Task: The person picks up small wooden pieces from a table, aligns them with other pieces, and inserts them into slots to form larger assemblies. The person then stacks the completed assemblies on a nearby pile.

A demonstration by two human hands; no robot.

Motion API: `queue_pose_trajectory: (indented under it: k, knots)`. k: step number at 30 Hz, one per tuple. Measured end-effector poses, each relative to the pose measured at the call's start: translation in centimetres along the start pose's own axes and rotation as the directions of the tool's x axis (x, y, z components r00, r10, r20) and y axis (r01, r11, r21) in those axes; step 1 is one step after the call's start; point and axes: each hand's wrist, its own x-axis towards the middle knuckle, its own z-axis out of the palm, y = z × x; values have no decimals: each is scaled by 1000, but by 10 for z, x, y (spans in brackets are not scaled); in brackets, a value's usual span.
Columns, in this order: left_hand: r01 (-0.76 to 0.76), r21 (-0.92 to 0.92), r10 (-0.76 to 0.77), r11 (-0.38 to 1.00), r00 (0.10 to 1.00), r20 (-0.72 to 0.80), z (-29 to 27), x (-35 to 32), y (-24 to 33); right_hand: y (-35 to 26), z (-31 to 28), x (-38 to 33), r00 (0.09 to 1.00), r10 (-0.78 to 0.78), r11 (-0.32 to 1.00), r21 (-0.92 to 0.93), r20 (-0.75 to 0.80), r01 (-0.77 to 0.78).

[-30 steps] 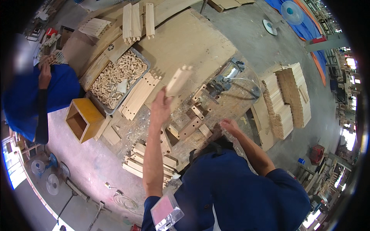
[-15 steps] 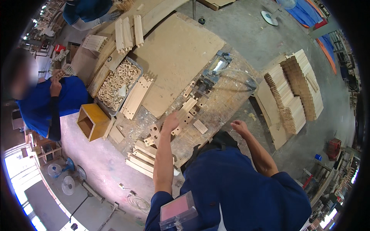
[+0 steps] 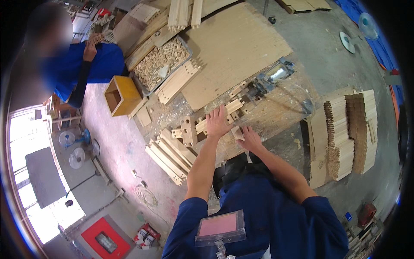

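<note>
My left hand [image 3: 218, 123] lies over a pale wooden bar [image 3: 233, 106] in the wooden jig on the workbench, its fingers spread on the bar. Close on its right, my right hand [image 3: 251, 140] has its thumb and fingers at a small wooden block [image 3: 237, 132], which it seems to grip by the near side. A block with round holes [image 3: 188, 131] stands at the left end of the jig. At the far end, a metal clamp with a pneumatic cylinder [image 3: 276, 72] is fixed to the bench.
A tray of wooden dowels [image 3: 188, 51] and drilled boards [image 3: 179, 82] lie beyond at left, near a yellow box [image 3: 121, 96]. Several wooden bars [image 3: 166, 157] stack at the near left. Stacked wooden pieces [image 3: 340, 138] stand at right. A co-worker [image 3: 97, 64] works at far left.
My view has shifted. My left hand has gone from curled to spread along the bar. My right hand has come in from the right to the small wooden block.
</note>
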Motion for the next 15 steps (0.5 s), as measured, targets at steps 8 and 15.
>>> queue_pose_trajectory:
  k: [8, 15]
  knots:
    - [31, 51, -37, 998, 992, 123, 9, 10, 7, -4, 44, 29, 989, 126, 991, -34, -77, -129]
    - [3, 96, -7, 995, 999, 42, 10, 2, 22, 9, 35, 18, 990, 135, 989, -72, 49, -131]
